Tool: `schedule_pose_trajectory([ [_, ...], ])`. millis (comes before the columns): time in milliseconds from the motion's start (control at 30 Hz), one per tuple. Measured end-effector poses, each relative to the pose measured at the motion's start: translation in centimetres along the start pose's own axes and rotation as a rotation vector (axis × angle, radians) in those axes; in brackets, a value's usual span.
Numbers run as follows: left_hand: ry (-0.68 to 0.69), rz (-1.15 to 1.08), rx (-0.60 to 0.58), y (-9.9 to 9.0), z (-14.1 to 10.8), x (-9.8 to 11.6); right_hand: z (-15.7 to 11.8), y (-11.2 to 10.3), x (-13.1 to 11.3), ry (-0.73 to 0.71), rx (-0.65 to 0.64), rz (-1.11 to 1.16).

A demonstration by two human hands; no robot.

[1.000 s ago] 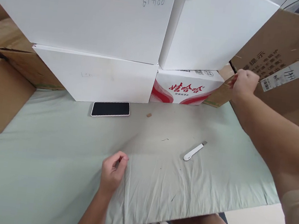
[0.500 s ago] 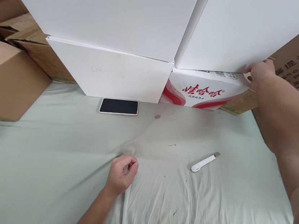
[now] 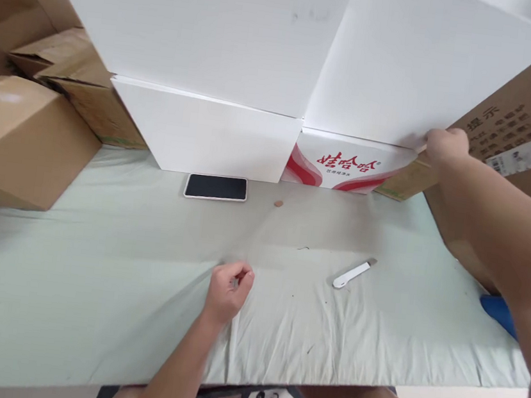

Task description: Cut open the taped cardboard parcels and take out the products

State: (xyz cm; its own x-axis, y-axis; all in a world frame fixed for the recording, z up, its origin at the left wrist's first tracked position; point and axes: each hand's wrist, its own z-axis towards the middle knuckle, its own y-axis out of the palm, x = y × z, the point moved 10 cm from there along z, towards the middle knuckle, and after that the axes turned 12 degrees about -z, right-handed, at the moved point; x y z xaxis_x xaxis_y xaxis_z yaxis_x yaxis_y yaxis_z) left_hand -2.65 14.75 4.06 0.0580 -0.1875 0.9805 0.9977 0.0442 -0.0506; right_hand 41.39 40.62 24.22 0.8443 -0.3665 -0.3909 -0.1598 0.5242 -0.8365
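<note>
My left hand (image 3: 231,290) rests on the pale green cloth (image 3: 141,261) with its fingers curled together, nothing visible in them. My right hand (image 3: 447,147) reaches to the lower right corner of the upper right white box (image 3: 383,65), its fingers closed on that edge and partly hidden. Beneath this box is a white and red box (image 3: 337,163) with red lettering. A black-screened phone (image 3: 216,187) lies at the foot of the lower left white box (image 3: 206,130). On the cloth to the right, a white utility knife (image 3: 353,274) has its blade showing.
Another white box (image 3: 195,22) forms the upper left of the stack. Brown cartons stand at the left (image 3: 34,145) and right (image 3: 521,127). A small brown piece (image 3: 278,204) lies near the phone. Something blue (image 3: 498,313) shows below my right forearm.
The upper right white box has moved back, level with its neighbour, closing the gap, with my right hand at its corner. The view has shifted. My left hand stays curled on the cloth.
</note>
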Motion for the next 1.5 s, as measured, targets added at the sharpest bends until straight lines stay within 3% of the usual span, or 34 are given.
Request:
schedule_pose_trajectory([
  [133, -0.044, -0.113, 0.028, -0.4, -0.8, 0.6, -4.8, -4.1, -2.8, 0.113, -0.038, -0.043],
  [200, -0.046, -0.138, 0.063, -1.0, -1.5, 0.9, -7.6, -5.2, -5.9, 0.077, -0.039, -0.051],
  [267, -0.049, -0.168, 0.102, -2.0, -2.2, 1.0, -10.9, -4.9, -9.8, -0.003, -0.062, -0.023],
  [367, -0.075, -0.246, 0.161, -4.0, -3.1, 0.9, -17.6, -1.7, -17.2, -0.209, -0.209, 0.097],
  [500, -0.141, -0.388, 0.218, -7.1, -4.2, 0.3, -31.5, 4.0, -30.7, -0.731, -0.470, 0.272],
  [600, -0.199, -0.454, 0.273, -9.5, -4.8, -0.3, -42.9, 7.2, -40.5, -1.050, -0.550, 0.342],
  [667, -0.230, -0.472, 0.326, -10.9, -5.1, -0.9, -49.1, 8.5, -46.6, -1.184, -0.512, 0.381],
  [767, -0.254, -0.484, 0.382, -12.2, -5.4, -1.6, -53.9, 11.4, -53.8, -1.141, -0.474, 0.412],
  [867, -0.281, -0.551, 0.372, -12.3, -5.5, -2.0, -55.6, 13.8, -58.0, -1.172, -0.458, 0.469],
  [1000, -0.249, -0.548, 0.398, -13.2, -5.5, -1.5, -54.3, 14.5, -57.8, -1.199, -0.404, 0.367],
  [1133, -0.187, -0.526, 0.429, -14.3, -5.6, -0.5, -53.1, 10.7, -54.8, -1.299, -0.289, 0.189],
  [1233, -0.122, -0.463, 0.552, -16.1, -6.4, -0.1, -51.1, 8.0, -51.2, -1.286, -0.233, 0.023],
  [1367, 0.058, -0.292, 0.899, -20.0, -9.0, 0.6, -46.3, 5.3, -42.2, -1.216, -0.207, -0.102],
  [1433, 0.135, -0.223, 1.067, -21.4, -10.5, 0.7, -44.0, 3.5, -35.4, -1.184, -0.232, -0.044],
  [1500, 0.158, -0.195, 1.108, -21.5, -10.7, 0.4, -42.0, 1.0, -27.8, -1.152, -0.242, 0.073],
])
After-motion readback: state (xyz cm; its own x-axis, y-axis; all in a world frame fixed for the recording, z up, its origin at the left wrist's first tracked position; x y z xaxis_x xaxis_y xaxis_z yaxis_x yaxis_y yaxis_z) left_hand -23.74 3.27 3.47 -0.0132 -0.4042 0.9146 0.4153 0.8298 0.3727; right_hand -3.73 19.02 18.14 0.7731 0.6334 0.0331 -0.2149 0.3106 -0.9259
